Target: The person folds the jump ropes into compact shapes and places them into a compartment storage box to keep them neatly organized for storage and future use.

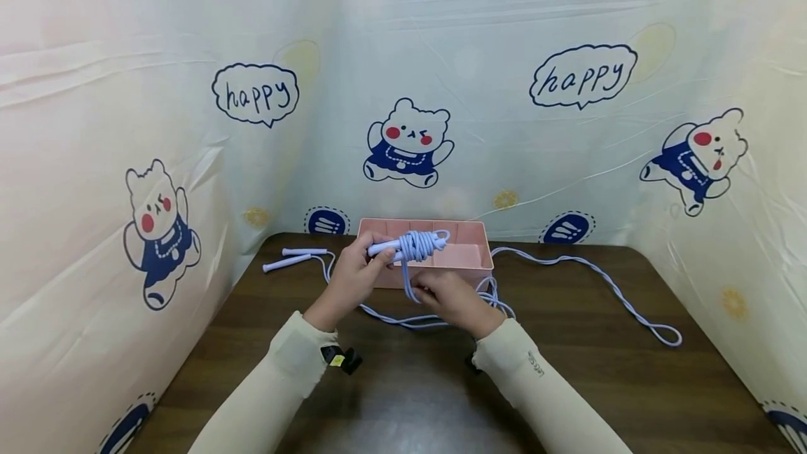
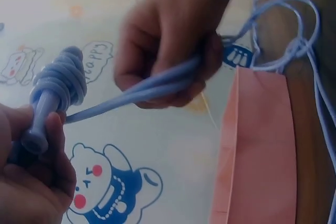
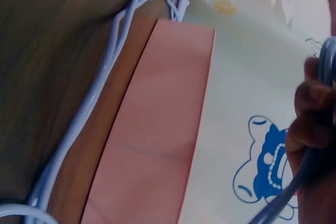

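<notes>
Mid-frame, I had the left grip [image 1: 353, 277] clamped on the wound rope [image 1: 419, 246] by its handles [image 1: 383, 248], long axis near level; the right grip [image 1: 455, 296], lower right, held its cord [image 1: 405, 277], nearer the loose coils [image 1: 494, 297].

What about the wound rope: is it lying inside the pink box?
No, the left wrist view shows the left hand holding the wound rope apart from the pink box.

The cord [image 1: 424, 246] at centre looks like smooth plastic with a faint gloss, its handle [image 2: 44, 118] likewise. Behind, the box [image 1: 469, 274] appears smooth, matt plastic. Wood-grained table [image 1: 403, 391], shiny at lower centre; creased, softly sheened backdrop [image 1: 479, 40]; matt cloth sleeves [image 1: 267, 384].
</notes>
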`<action>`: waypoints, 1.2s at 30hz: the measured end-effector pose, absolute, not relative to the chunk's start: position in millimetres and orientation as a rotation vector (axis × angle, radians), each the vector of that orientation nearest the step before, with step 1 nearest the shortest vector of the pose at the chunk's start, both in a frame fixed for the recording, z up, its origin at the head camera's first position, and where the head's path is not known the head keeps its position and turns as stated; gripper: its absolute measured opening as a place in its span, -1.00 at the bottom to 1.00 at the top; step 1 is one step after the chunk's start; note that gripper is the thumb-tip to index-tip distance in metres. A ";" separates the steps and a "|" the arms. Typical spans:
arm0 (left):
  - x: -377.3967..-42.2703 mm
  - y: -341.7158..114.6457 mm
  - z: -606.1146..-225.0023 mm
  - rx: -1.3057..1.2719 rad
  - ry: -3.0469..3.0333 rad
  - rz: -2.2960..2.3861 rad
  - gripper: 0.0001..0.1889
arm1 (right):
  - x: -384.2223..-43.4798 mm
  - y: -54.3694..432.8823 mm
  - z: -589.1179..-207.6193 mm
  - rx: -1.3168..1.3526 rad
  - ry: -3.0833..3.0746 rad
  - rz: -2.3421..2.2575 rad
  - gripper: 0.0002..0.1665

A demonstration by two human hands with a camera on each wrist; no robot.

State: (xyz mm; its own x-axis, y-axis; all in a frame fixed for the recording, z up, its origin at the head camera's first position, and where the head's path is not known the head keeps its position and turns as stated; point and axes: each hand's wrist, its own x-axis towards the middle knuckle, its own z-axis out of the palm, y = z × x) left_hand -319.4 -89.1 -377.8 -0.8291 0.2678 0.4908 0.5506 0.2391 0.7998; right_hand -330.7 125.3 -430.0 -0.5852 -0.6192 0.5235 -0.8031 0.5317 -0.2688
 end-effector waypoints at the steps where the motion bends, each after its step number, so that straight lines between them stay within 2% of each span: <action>1: -320.9 -88.8 -379.3 -0.765 -2.263 -1.597 -0.83 | -328.7 124.4 -429.4 1.182 -2.422 0.708 -0.95; 8: -328.8 -87.9 -384.6 -0.743 -2.230 -1.432 -0.83 | -311.1 120.0 -424.3 1.211 -2.457 0.757 -0.83; 19: -336.8 -91.8 -387.7 -0.673 -2.265 -1.408 -0.85 | -297.3 124.5 -415.2 1.280 -2.281 0.899 -0.91; 23: -338.0 -92.4 -389.4 -0.685 -2.257 -1.376 -0.85 | -292.3 123.5 -408.8 1.259 -2.255 0.944 -0.80; 33: -341.2 -89.0 -390.7 -0.620 -2.236 -1.303 -0.85 | -275.6 119.5 -385.8 1.266 -2.114 0.681 -0.75; 36: -340.2 -88.8 -390.4 -0.613 -2.285 -1.341 -0.85 | -272.7 123.1 -375.6 1.264 -2.072 0.513 -0.65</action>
State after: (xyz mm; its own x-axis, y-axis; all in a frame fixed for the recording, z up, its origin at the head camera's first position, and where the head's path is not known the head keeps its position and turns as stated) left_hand -340.2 -88.8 -390.4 -0.8150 0.1604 0.5569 0.5644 0.4381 0.6997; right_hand -272.7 123.1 -375.6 -0.3252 -0.6346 0.7011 -0.8883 0.4593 0.0037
